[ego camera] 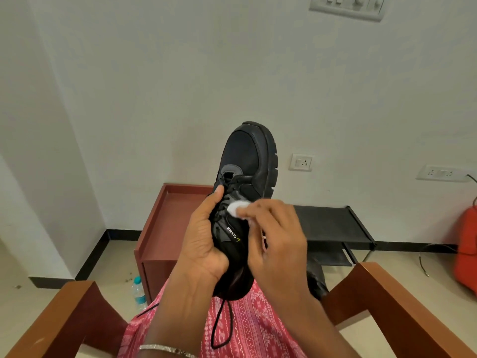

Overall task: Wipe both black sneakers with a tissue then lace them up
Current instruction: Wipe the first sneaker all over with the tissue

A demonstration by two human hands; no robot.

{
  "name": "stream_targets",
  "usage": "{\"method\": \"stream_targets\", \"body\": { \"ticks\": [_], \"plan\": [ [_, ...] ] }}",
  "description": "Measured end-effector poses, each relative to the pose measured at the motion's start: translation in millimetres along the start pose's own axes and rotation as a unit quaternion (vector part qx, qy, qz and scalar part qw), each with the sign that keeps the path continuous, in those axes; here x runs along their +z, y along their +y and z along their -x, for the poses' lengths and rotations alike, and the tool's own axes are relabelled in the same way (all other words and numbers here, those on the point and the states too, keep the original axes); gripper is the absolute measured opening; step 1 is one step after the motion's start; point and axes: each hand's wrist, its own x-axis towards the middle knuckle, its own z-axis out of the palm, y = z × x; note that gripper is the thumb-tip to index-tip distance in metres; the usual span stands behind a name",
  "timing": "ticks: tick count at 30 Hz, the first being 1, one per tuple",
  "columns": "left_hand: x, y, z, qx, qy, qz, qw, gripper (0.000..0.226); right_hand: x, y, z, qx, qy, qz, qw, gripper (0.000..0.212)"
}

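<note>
Low on the left, on the floor, stands one water bottle (pixel 138 293), just beside a red-brown cabinet (pixel 165 223). Next comes the left hand (pixel 204 241), its fingers and thumb curled round the heel end and lacing of a black sneaker (pixel 247 156), which it holds up over the lap with the toe pointing away toward the wall. One loose lace (pixel 219 324) hangs from the shoe down over the pink patterned cloth. On the shoe's right flank, by the eyelets, sits a single white tissue (pixel 236 209), pinched in the fingertips of the right hand (pixel 278 244) and pressed against the upper. Below that hand a second sneaker (pixel 317 277) shows only in part (dark, low by the right knee, mostly hidden by the forearm); whether it has been wiped I cannot tell. Farther right are one black rack (pixel 330 223) and one red object (pixel 467 249) at the frame's edge

I judge the step in hand to be the wiping of this shoe, with lacing not yet done, since the lace dangles free. The next move likely calls for drawing the tissue along the side toward the toe and ridged sole, the left hand turning the shoe to offer unwiped faces. Count: two sneakers, one tissue, two hands, one dangling lace
</note>
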Motion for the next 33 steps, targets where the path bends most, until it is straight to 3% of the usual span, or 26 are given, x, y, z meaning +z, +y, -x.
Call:
{"method": "stream_targets", "body": {
  "ticks": [3,11,16,23,29,31,33],
  "plan": [
    [-3,4,-2,0.002,0.003,0.001,1.000,0.044,0,-6,19,0.002,-0.019,-0.037,0.999,0.025],
    [-3,3,1,-0.001,-0.025,0.028,0.999,0.040,3,3,-27,0.077,0.034,-0.117,0.989,0.017],
    [-9,10,-1,0.013,-0.029,0.046,0.998,0.043,-7,-5,3,0.116,-0.030,-0.184,0.976,0.022],
    [-13,16,-3,0.032,-0.041,0.078,0.996,0.043,-17,-2,-14,0.125,-0.172,-0.185,0.959,0.020],
    [-9,6,-3,0.017,-0.042,0.083,0.995,0.040,-6,-3,-48,0.133,-0.047,-0.147,0.979,0.019],
    [-8,7,-2,0.021,-0.044,0.078,0.996,0.041,-11,-4,-43,0.131,-0.067,-0.150,0.978,0.020],
    [-10,11,-1,0.025,-0.042,0.075,0.996,0.046,-23,-6,-34,0.144,-0.136,-0.160,0.967,0.019]
  ]
}}
